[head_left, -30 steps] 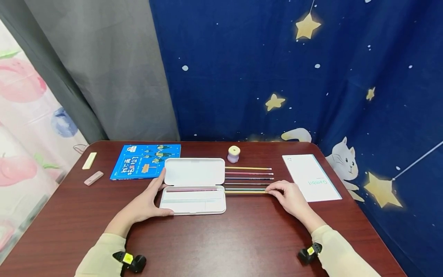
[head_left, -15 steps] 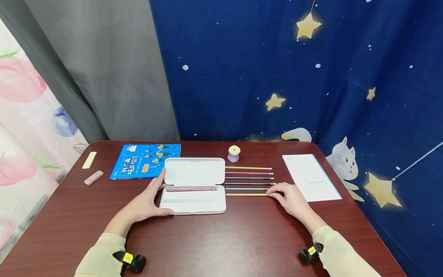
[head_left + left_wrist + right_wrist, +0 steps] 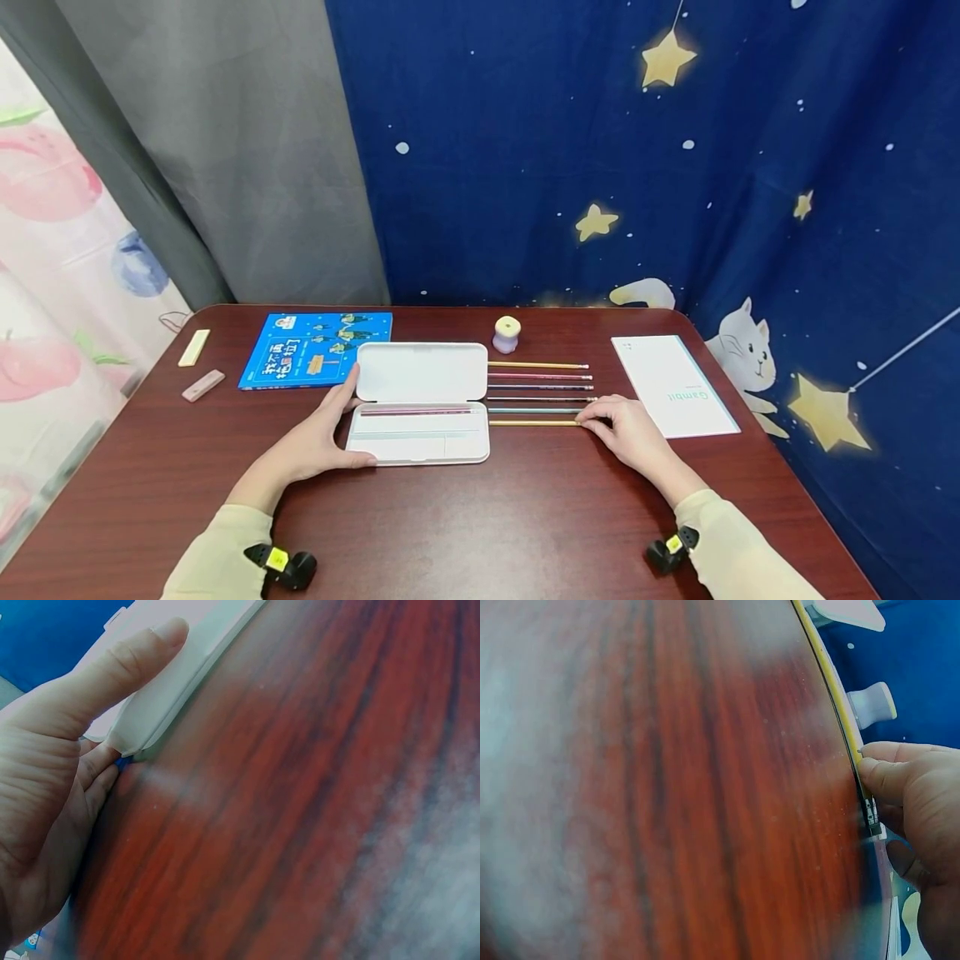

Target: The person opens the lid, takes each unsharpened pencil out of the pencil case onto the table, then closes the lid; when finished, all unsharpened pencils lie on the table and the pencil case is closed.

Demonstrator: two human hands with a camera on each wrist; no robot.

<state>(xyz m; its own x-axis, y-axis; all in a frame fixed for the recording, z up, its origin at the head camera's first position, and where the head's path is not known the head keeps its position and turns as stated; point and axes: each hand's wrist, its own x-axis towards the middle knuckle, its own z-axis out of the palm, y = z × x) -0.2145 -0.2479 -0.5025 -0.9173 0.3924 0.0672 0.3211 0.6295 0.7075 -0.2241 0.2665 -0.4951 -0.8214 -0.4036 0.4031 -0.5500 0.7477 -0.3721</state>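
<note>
An open white pencil case (image 3: 420, 448) lies in the middle of the table, its lid folded back and a pencil (image 3: 416, 411) in its upper slot. My left hand (image 3: 324, 437) holds the case at its left end, thumb by the front edge and fingers around the back; the left wrist view shows the thumb (image 3: 131, 664) over the white case. Right of the case lie several pencils in parallel rows. My right hand (image 3: 626, 429) pinches the right end of the nearest one, a yellow pencil (image 3: 532, 422), also seen as a yellow pencil (image 3: 832, 679) in the right wrist view.
A blue book (image 3: 300, 350) lies behind the left hand. Two eraser-like blocks, one cream (image 3: 194, 347) and one pink (image 3: 203, 385), are at far left. A purple-and-yellow spool-shaped object (image 3: 506, 333) stands behind the pencils. A white booklet (image 3: 675, 387) lies at right.
The yellow pencil in my right hand has shifted slightly toward the near side, widening its gap from the green one. My left hand and the case have stayed in place.
</note>
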